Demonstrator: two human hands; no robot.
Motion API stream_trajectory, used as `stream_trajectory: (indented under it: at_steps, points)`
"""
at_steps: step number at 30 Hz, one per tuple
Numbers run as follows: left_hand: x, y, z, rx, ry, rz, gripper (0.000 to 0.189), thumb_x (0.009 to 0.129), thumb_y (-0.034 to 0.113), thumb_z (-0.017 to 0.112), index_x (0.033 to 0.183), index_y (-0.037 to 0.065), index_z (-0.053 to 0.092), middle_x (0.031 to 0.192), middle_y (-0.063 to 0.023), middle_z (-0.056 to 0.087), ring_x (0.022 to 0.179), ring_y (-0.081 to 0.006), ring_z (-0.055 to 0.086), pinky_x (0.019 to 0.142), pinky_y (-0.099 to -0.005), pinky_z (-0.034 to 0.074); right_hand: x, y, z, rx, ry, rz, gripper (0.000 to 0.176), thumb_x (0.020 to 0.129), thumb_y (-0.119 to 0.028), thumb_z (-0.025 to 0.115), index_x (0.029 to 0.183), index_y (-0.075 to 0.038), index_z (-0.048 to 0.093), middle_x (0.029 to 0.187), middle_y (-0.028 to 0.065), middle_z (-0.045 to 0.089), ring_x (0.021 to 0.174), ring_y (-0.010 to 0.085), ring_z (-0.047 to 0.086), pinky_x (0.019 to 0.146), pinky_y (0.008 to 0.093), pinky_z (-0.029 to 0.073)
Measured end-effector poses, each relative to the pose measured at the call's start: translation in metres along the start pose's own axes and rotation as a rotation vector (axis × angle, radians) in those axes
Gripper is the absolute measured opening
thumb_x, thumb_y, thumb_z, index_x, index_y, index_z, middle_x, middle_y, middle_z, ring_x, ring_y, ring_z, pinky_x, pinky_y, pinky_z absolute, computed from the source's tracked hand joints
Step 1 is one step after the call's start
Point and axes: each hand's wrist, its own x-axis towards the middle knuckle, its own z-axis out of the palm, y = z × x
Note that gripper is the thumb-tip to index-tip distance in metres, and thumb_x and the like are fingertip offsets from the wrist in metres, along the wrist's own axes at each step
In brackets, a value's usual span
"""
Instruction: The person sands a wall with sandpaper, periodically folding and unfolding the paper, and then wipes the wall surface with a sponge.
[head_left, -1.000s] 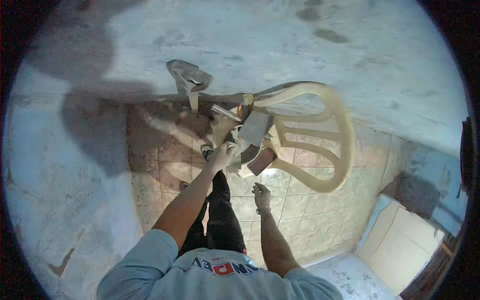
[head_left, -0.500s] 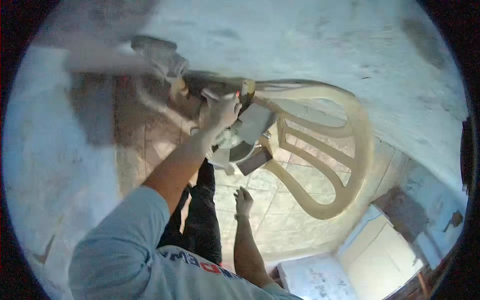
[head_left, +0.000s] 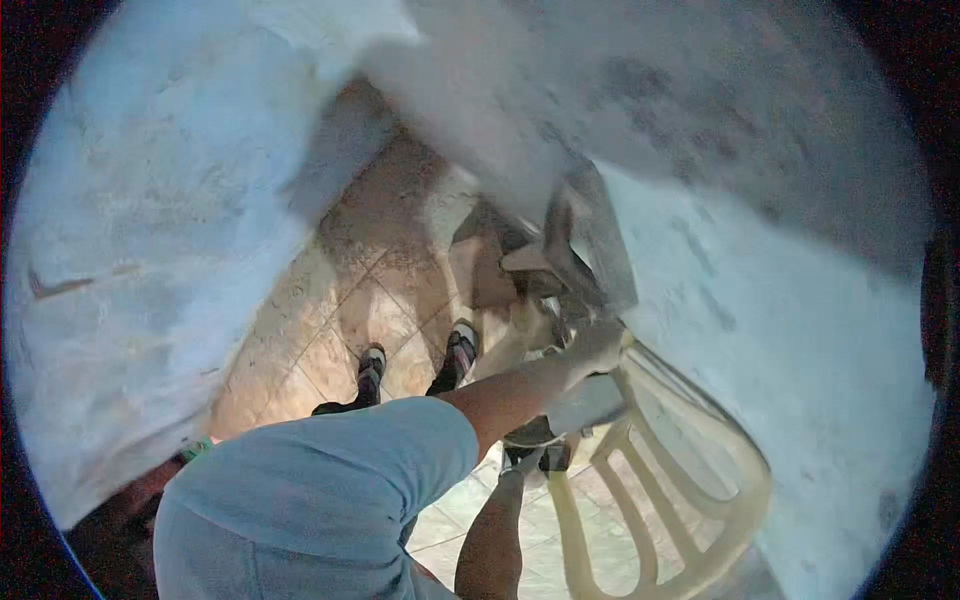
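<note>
My left arm reaches across to the cream plastic chair (head_left: 740, 500), and my left hand (head_left: 598, 345) is smeared by motion at the chair's far side. Just beyond it a dark grey, blurred shape (head_left: 590, 240) stands against the wall. A flat grey panel (head_left: 588, 403) lies just below my left hand, among things on the chair seat. From below comes my right hand (head_left: 511, 470), close by a small dark block (head_left: 555, 456) and a dark round container (head_left: 530, 432). My right fingers are mostly hidden and blurred.
Pale, stained walls (head_left: 150, 230) rise on both sides of a tiled floor (head_left: 340, 310). My sandalled feet (head_left: 458, 348) stand on the tiles. Large shadows fall over the wall and floor, and the chair back is close to the right wall.
The view has turned, bringing the chair to the lower right. My left arm has swung toward the chair's far side. My right hand, earlier apart with fingers spread, is now at the seat items.
</note>
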Motion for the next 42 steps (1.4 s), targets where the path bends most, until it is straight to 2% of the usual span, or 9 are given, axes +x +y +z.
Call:
stream_trajectory:
  at_steps: [4, 7, 18, 27, 29, 32, 33, 40, 42]
  points:
    - [-0.041, 0.012, -0.029, 0.067, -0.069, 0.159, 0.026, 0.097, 0.017, 0.059, 0.118, 0.003, 0.067, 0.105, -0.0211, 0.067, 0.104, -0.0340, 0.063, 0.093, -0.0498, 0.050, -0.015, -0.021, 0.013, -0.155, -0.095, -0.086, 0.081, 0.078, -0.061, 0.082, 0.126, 0.000, 0.061, 0.109, 0.0140, 0.071, 0.084, 0.0251, 0.069, 0.077, 0.0364, 0.059]
    - [-0.065, -0.001, 0.019, 0.050, 0.415, 0.400, 0.023, 0.101, 0.023, 0.060, 0.117, 0.010, 0.069, 0.116, -0.0218, 0.063, 0.120, -0.0386, 0.057, 0.106, -0.0650, 0.035, -0.030, -0.039, 0.026, -0.260, -0.183, -0.178, 0.077, 0.080, -0.059, 0.081, 0.126, 0.001, 0.062, 0.109, 0.0144, 0.071, 0.084, 0.0255, 0.069, 0.077, 0.0368, 0.059]
    - [-0.290, 0.009, -0.143, -0.286, 0.167, 0.478, 0.041, 0.107, 0.037, 0.050, 0.140, 0.015, 0.059, 0.142, -0.0123, 0.057, 0.132, -0.0321, 0.052, 0.116, -0.0523, 0.035, -0.101, -0.085, 0.077, -0.583, -0.542, -0.555, 0.067, 0.086, -0.050, 0.077, 0.125, 0.002, 0.064, 0.109, 0.0159, 0.072, 0.087, 0.0269, 0.069, 0.080, 0.0385, 0.058]
    - [-0.489, -0.066, -0.221, 0.110, 0.686, 0.090, 0.024, 0.104, 0.020, 0.062, 0.125, 0.015, 0.073, 0.130, -0.0066, 0.070, 0.111, -0.0279, 0.069, 0.095, -0.0431, 0.054, -0.139, -0.083, 0.094, -0.707, -0.732, -0.731, 0.058, 0.091, -0.043, 0.073, 0.124, 0.003, 0.066, 0.109, 0.0171, 0.073, 0.089, 0.0280, 0.070, 0.081, 0.0399, 0.056]
    - [-0.526, -0.102, -0.202, -0.045, 0.659, -0.149, 0.030, 0.105, 0.027, 0.056, 0.130, 0.018, 0.072, 0.132, -0.0077, 0.068, 0.126, -0.0286, 0.060, 0.106, -0.0455, 0.045, -0.128, -0.081, 0.078, -0.732, -0.742, -0.735, 0.056, 0.092, -0.042, 0.073, 0.124, 0.003, 0.066, 0.109, 0.0174, 0.073, 0.090, 0.0283, 0.070, 0.082, 0.0402, 0.056]
    - [-0.583, -0.084, -0.220, -0.076, 0.900, -0.099, 0.028, 0.101, 0.019, 0.059, 0.122, 0.009, 0.074, 0.121, -0.0137, 0.072, 0.105, -0.0328, 0.071, 0.094, -0.0429, 0.056, -0.103, -0.074, 0.034, -0.775, -0.756, -0.723, 0.053, 0.093, -0.040, 0.071, 0.124, 0.004, 0.067, 0.109, 0.0178, 0.073, 0.091, 0.0286, 0.070, 0.082, 0.0406, 0.056]
    - [-0.605, -0.072, -0.218, -0.309, 0.881, -0.321, 0.026, 0.100, 0.017, 0.062, 0.120, 0.009, 0.075, 0.122, -0.0155, 0.072, 0.106, -0.0317, 0.071, 0.092, -0.0406, 0.056, -0.093, -0.072, 0.015, -0.801, -0.768, -0.716, 0.052, 0.094, -0.039, 0.071, 0.124, 0.004, 0.067, 0.109, 0.0179, 0.073, 0.091, 0.0288, 0.070, 0.083, 0.0408, 0.056]
    - [-0.719, -0.095, -0.170, -0.224, 1.151, -0.290, 0.028, 0.082, 0.002, 0.081, 0.107, 0.004, 0.068, 0.084, -0.0076, 0.056, 0.075, -0.0196, 0.058, 0.075, -0.0343, 0.054, -0.090, -0.048, -0.117, -1.062, -0.913, -0.665, 0.046, 0.098, -0.033, 0.068, 0.123, 0.005, 0.069, 0.109, 0.0188, 0.074, 0.093, 0.0296, 0.070, 0.084, 0.0418, 0.055]
    - [-0.742, -0.105, -0.143, -0.412, 1.138, -0.327, 0.039, 0.083, 0.002, 0.082, 0.115, 0.007, 0.060, 0.083, -0.0053, 0.051, 0.073, -0.0155, 0.052, 0.077, -0.0342, 0.055, -0.138, -0.048, -0.127, -0.814, -1.070, -0.775, 0.044, 0.099, -0.032, 0.068, 0.123, 0.005, 0.069, 0.109, 0.0191, 0.074, 0.093, 0.0299, 0.070, 0.085, 0.0421, 0.055]
